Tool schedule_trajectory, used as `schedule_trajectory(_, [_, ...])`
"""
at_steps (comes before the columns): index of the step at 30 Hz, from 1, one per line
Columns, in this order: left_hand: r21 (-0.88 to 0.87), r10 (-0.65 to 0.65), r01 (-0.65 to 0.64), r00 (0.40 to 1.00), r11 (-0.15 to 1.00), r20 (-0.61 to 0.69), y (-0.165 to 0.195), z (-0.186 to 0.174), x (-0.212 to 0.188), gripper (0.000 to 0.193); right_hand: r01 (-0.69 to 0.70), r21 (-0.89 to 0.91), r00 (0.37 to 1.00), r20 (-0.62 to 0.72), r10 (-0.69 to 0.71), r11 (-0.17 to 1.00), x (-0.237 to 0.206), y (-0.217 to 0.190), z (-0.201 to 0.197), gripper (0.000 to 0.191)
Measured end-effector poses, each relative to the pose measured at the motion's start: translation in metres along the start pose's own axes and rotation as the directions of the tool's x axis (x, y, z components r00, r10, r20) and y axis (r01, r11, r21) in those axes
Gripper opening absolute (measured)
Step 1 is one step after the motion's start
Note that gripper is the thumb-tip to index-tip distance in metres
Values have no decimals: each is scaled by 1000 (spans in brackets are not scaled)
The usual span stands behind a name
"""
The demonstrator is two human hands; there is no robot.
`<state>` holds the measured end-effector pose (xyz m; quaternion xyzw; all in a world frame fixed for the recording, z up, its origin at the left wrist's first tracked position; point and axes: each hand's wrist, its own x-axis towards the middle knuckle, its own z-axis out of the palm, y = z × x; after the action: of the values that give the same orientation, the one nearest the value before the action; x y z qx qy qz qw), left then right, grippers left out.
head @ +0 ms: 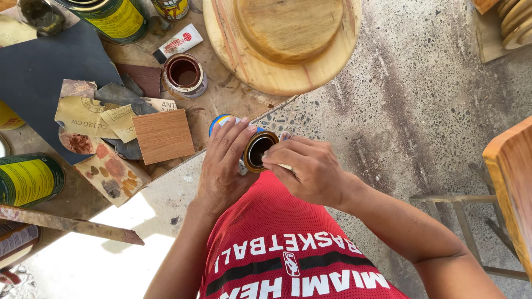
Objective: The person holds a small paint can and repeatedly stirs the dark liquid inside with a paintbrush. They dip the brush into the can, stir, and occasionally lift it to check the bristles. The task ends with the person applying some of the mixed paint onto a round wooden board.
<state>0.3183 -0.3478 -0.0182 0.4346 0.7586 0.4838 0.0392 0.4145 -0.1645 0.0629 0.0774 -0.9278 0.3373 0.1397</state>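
Observation:
My left hand (224, 160) wraps around a small round tin (256, 147) with a blue and white side, holding it tilted so its dark open mouth faces me. My right hand (307, 169) rests against the tin's rim, fingers pinched on a small pale thing, mostly hidden, that I cannot identify. Both hands are held above my red shirt, over the speckled floor next to the low work surface.
A large turned wooden bowl (282, 41) lies at the top. An open small can of brown stain (184, 75), a square wood sample (163, 136), sandpaper scraps (88, 113), a white tube (177, 43) and green-yellow cans (27, 180) cover the board at left. A wooden chair (510, 182) stands at right.

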Motion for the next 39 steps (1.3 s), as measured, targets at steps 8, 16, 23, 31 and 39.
schedule_trajectory(8, [-77, -53, 54, 998, 996, 20, -6, -1, 1, 87, -8, 41, 1000, -25, 9, 999, 1, 5, 3, 14])
schedule_trajectory(16, [-175, -53, 68, 995, 982, 90, -14, -9, 6, 87, 44, -23, 997, 62, -43, 999, 8, 0, 0, 16])
schedule_trajectory(23, [-199, -75, 108, 983, 974, 168, -13, -18, 15, 85, 61, -18, 998, 12, -61, 998, 12, -1, 1, 14])
schedule_trajectory(31, [-215, -92, 139, 972, 967, 214, -13, -25, 21, 90, 107, -46, 993, -48, -109, 993, 12, 2, -3, 19])
schedule_trajectory(39, [-162, -41, 83, 969, 983, 244, -6, -30, 27, 88, 193, -94, 979, 79, -186, 977, 16, 9, -6, 25])
